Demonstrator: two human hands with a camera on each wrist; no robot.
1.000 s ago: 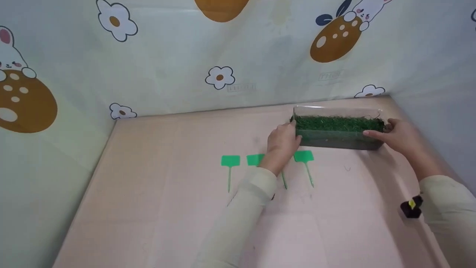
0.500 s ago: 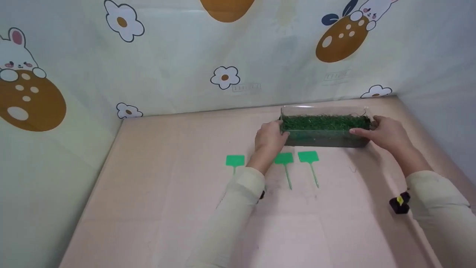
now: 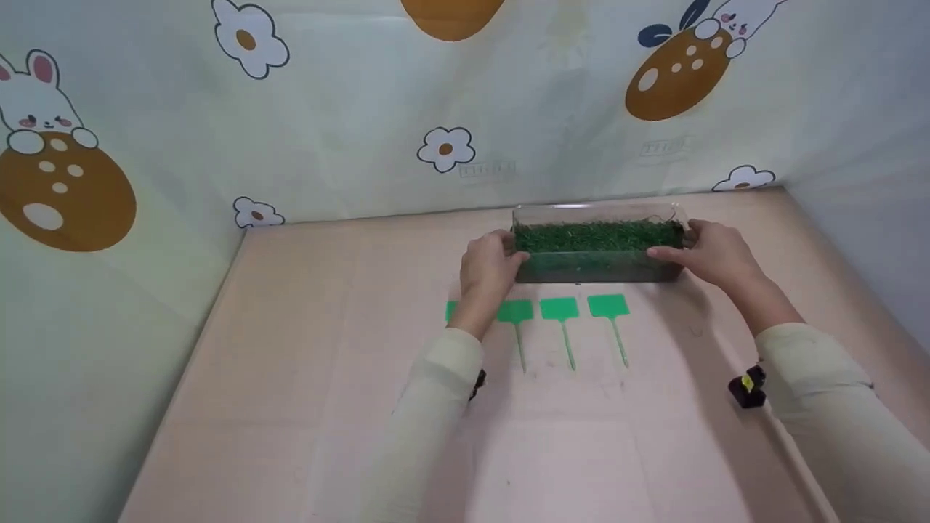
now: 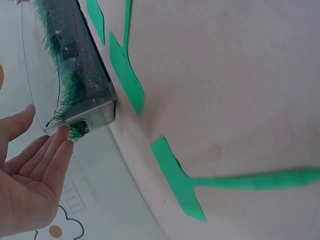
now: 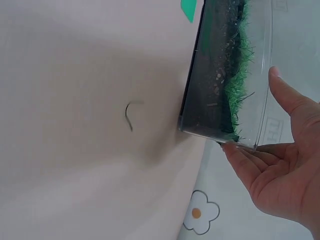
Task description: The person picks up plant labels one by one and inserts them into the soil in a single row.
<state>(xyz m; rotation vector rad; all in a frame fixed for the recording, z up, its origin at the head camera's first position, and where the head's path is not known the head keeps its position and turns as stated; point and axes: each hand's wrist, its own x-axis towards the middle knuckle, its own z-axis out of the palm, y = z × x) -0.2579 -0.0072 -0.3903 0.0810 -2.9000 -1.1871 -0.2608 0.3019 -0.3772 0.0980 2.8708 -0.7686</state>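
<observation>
A clear plastic box (image 3: 592,269), dark at the bottom with green grass (image 3: 596,236) on top, is held between both hands at the back of the table. My left hand (image 3: 488,270) holds its left end, with the thumb towards the front and the fingers at the end wall. At the other end my right hand (image 3: 723,256) holds it, thumb along the front face. In the left wrist view, grass pokes out through a notch in the end wall (image 4: 95,111). Whether the box's underside touches the table cannot be told.
Several green plant labels (image 3: 559,309) lie in a row just in front of the box; the leftmost is partly covered by the left wrist. A patterned curtain (image 3: 349,138) stands behind and at the sides of the table (image 3: 254,363).
Both hands have moved the box leftwards along the back of the table. The left forearm now covers part of the leftmost label, and the other labels show fully.
</observation>
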